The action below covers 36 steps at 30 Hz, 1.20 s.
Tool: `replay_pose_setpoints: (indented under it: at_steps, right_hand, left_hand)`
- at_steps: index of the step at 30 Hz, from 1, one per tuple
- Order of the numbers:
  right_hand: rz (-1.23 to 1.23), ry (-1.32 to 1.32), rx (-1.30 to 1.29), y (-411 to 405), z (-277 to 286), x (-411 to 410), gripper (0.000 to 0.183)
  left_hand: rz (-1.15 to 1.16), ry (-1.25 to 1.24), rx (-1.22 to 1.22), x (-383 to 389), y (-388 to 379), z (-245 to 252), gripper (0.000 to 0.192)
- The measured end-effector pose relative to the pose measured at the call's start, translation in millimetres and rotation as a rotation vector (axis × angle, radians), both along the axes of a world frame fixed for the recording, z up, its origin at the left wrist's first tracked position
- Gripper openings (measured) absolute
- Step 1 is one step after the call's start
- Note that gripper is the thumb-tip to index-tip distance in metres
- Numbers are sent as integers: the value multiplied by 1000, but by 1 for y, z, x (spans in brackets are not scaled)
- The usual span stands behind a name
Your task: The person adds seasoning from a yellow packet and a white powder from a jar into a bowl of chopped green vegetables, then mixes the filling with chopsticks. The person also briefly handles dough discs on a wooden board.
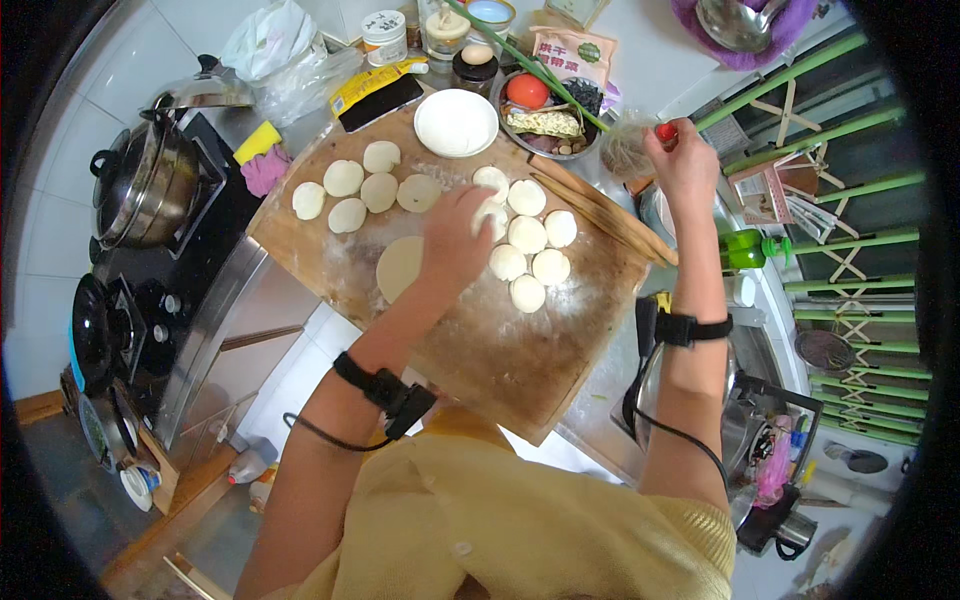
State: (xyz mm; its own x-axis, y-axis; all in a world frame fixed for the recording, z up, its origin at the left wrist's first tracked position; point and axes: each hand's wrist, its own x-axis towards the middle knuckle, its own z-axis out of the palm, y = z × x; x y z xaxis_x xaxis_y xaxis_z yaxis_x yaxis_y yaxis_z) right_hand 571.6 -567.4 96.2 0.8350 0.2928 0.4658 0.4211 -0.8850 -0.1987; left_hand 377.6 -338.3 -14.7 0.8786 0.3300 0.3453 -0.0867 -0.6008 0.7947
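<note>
My left hand is over the floured wooden board, fingers and thumb around a small dough disc in the right-hand cluster. Beside its wrist lies a larger, flatter dough round, partly covered by the hand. Several more flattened dough pieces sit at the board's upper left, and several thicker discs lie right of my left hand. Raised beyond the board's right edge, my right hand pinches a small red thing, too small to identify. A wooden rolling pin rests along the board's right side.
A bowl of white powder and a metal bowl with a tomato and other food stand at the board's far edge. A black phone lies left of them. A steamer pot stands on the stove. A green bottle is near my right forearm.
</note>
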Motion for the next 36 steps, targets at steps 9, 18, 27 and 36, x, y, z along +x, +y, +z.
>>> replay_pose_setpoints:
  at_steps: [9,18,27,36]
  right_hand:
    - [495,456,292,100,92,-166,29]
    - [1129,-276,46,291,95,-325,41]
    - [1684,-161,352,467,94,-549,31]
    - [1780,741,277,619,93,-769,26]
  left_hand:
    - [143,-175,301,-65,19,80,96]
    - [683,-51,544,-307,148,103,81]
    - [1006,86,718,-574,248,148,78]
    - [1236,300,821,-845,407,172,77]
